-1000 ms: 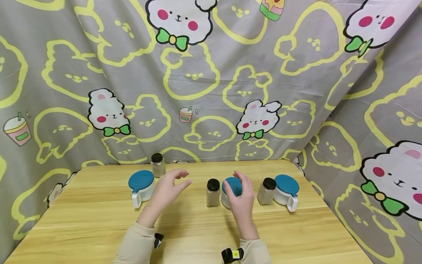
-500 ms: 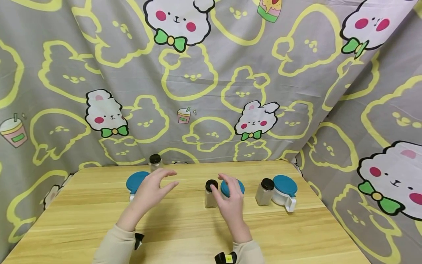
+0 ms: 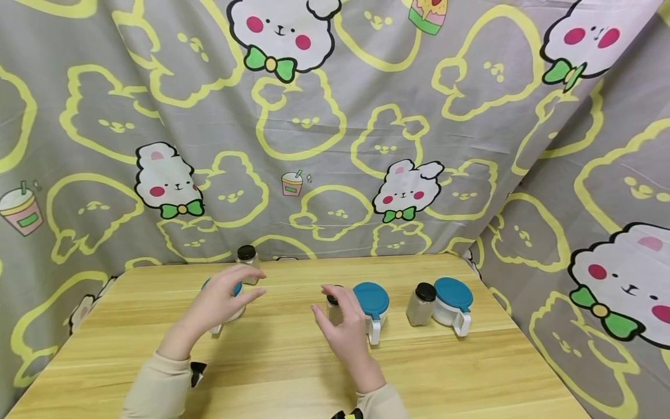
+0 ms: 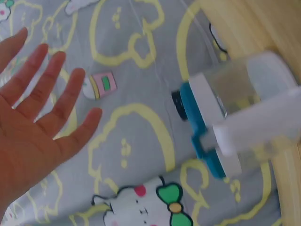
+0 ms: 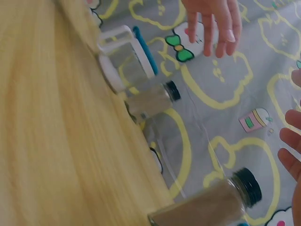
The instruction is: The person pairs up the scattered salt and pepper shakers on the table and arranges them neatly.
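My left hand [image 3: 221, 299] hovers over the table at the left, fingers relaxed and holding nothing. It partly hides a clear canister with a teal lid and white handle [image 4: 235, 115]. My right hand [image 3: 345, 329] hangs in the middle, thumb and fingers spread apart with nothing between them. Behind it stands a jar with a black lid [image 5: 202, 207], mostly covered by the hand in the head view. Right beside that jar is a second teal-lidded canister [image 3: 371, 299], its handle facing the person.
A black-lidded jar [image 3: 248, 265] stands at the back left, behind the left canister. To the right, another black-lidded jar [image 3: 421, 305] stands close to a third teal-lidded canister [image 3: 453, 295]. A patterned grey curtain [image 3: 314, 139] hangs behind the wooden table [image 3: 272, 372].
Both hands have moved left. The right one has come away from the middle canister to in front of the middle jar; the left one now overlaps the left canister.
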Demonstrator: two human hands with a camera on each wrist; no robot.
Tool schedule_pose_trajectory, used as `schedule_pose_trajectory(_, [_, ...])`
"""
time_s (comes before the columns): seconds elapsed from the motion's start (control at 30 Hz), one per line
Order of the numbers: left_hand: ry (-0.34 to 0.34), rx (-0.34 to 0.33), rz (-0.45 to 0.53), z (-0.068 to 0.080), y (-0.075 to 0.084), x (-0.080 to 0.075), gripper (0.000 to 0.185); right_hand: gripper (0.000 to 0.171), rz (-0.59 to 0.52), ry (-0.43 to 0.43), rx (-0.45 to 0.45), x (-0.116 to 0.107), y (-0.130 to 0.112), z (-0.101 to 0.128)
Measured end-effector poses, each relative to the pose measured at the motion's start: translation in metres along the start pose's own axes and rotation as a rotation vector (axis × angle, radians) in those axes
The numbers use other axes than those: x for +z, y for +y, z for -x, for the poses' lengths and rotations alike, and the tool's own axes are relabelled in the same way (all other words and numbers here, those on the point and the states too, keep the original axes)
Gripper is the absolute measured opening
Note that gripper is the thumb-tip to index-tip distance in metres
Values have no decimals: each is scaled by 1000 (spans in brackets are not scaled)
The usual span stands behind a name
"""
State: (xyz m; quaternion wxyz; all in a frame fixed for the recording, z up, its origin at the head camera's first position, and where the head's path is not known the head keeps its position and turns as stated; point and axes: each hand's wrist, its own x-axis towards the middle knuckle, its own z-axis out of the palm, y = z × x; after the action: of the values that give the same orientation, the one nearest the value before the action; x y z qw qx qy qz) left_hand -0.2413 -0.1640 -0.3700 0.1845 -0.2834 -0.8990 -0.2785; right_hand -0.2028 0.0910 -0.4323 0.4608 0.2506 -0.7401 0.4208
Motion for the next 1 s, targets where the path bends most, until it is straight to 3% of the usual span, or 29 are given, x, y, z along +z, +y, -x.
schedule_pose_trajectory(0.27, [-5,-20,58,2,-16,-13,25,37,-5,-80,-9,19,-9,10])
schedule_pose_trajectory(0.53, [37,-46,43,7,-36,-25,25,44,2,-216,221,35,-25,15])
schedule_pose_trajectory(0.67, [40,-74,53,9,-42,-30,29,47,-2,-263,274,46,-32,12])
schedule_pose_trajectory(1.0, [84,-132,42,17,-60,-37,31,47,-28,-320,246,76,-38,10])
